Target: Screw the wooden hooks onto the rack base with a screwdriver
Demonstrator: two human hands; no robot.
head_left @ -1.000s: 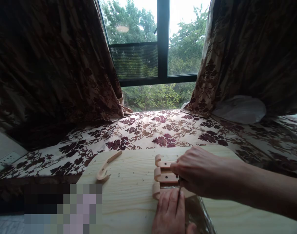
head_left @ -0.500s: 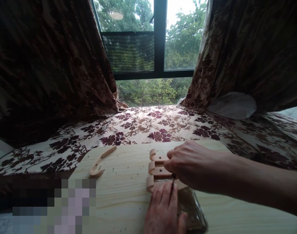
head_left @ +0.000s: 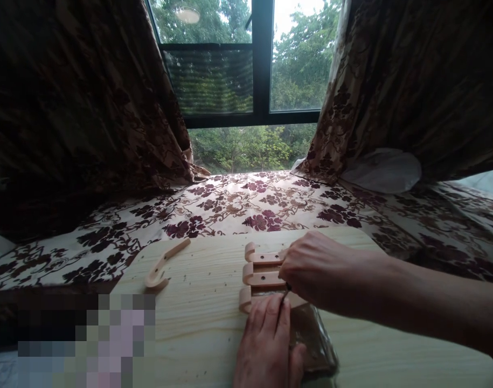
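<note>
Palm down, my left hand point(head_left: 264, 342) presses its outstretched fingers over the nearest of three curved wooden hooks point(head_left: 245, 299). My right hand point(head_left: 303, 267) is closed in a fist just above it, around a thin dark tool point(head_left: 285, 293) whose tip points down by the left fingertips; the rest is hidden in the fist. The middle wooden hook point(head_left: 254, 277) and the far wooden hook point(head_left: 256, 256) lie side by side, dark holes or screw heads showing. Beneath the nearest hook and my left hand is a shiny brown wrapped slab point(head_left: 314, 339).
Another wooden hook point(head_left: 159, 272) lies alone on the left of the pale wooden board point(head_left: 198, 323). Small dark crumbs are scattered on the board. Beyond it spreads a floral cloth point(head_left: 230, 202), with a window between curtains and a white bag point(head_left: 383, 170) at right.
The whole view has shifted slightly up and left. My right fist has turned a little around the tool; my left hand stays on the nearest hook.
</note>
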